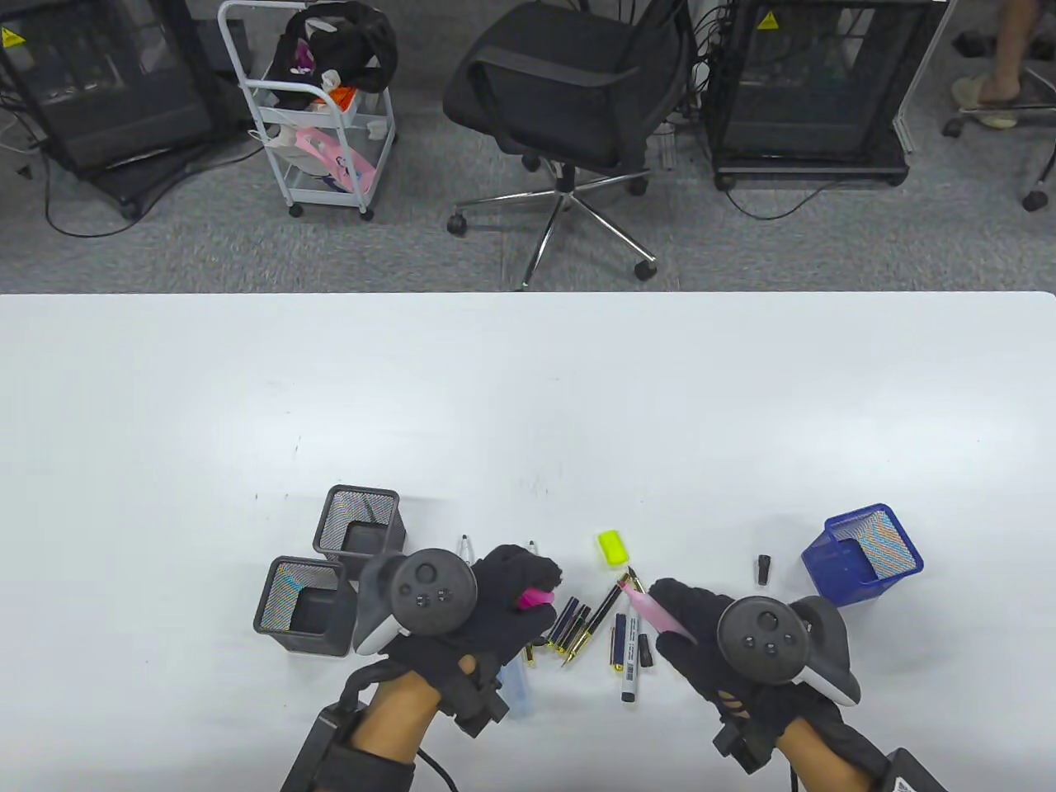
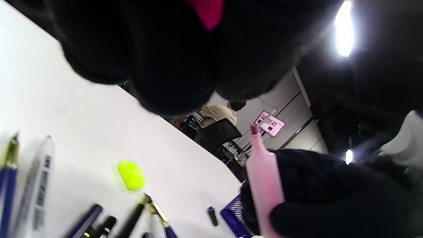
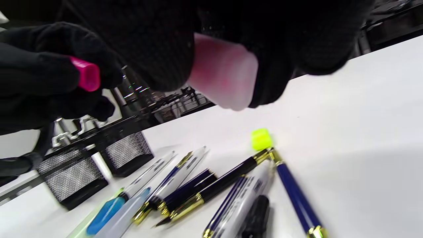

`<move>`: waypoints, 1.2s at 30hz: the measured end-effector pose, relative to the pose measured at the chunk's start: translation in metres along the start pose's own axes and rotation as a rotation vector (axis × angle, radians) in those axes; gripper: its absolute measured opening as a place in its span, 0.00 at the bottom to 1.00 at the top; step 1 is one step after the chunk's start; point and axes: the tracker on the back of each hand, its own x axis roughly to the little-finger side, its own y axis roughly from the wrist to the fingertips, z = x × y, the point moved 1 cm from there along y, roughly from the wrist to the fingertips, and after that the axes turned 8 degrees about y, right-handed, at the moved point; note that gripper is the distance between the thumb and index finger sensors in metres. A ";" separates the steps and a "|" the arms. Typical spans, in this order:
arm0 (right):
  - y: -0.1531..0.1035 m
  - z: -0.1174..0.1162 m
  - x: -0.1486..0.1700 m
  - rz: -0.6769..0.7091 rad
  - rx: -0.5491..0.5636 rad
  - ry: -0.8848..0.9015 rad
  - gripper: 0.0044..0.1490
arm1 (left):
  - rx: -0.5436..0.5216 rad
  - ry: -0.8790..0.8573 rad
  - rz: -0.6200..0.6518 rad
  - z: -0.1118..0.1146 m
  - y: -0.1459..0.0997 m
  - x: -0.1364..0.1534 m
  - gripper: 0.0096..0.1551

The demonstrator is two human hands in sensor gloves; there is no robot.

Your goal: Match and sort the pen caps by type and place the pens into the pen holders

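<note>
Pink highlighter and its cap, one in each hand

Near the table's [image 1: 165, 396] front edge, the left hand [image 1: 487, 610] pinches the magenta cap [image 1: 535, 597]; the right hand [image 1: 701, 635] grasps the uncapped pink highlighter [image 1: 656, 609] above the loose pens [image 1: 590, 623].

**Office / lab workspace**

White table [image 1: 528, 396] on grey carpet [image 1: 165, 247] — black swivel chair [image 1: 569, 91] at far side, white rolling cart [image 1: 318, 124] far left, black equipment racks [image 1: 813, 91] with cables, wall screens [image 2: 272, 125] behind.
</note>
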 end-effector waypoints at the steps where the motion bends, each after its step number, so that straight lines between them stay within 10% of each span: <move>1: 0.000 -0.001 -0.002 0.014 -0.007 -0.009 0.38 | 0.006 -0.022 0.001 0.001 -0.001 0.001 0.26; 12: -0.001 -0.015 -0.018 0.097 -0.072 -0.085 0.37 | -0.110 -0.010 -0.017 0.004 -0.019 -0.007 0.26; 36: -0.002 -0.021 -0.024 0.159 -0.109 -0.091 0.35 | 0.033 0.090 0.041 0.037 -0.013 -0.026 0.26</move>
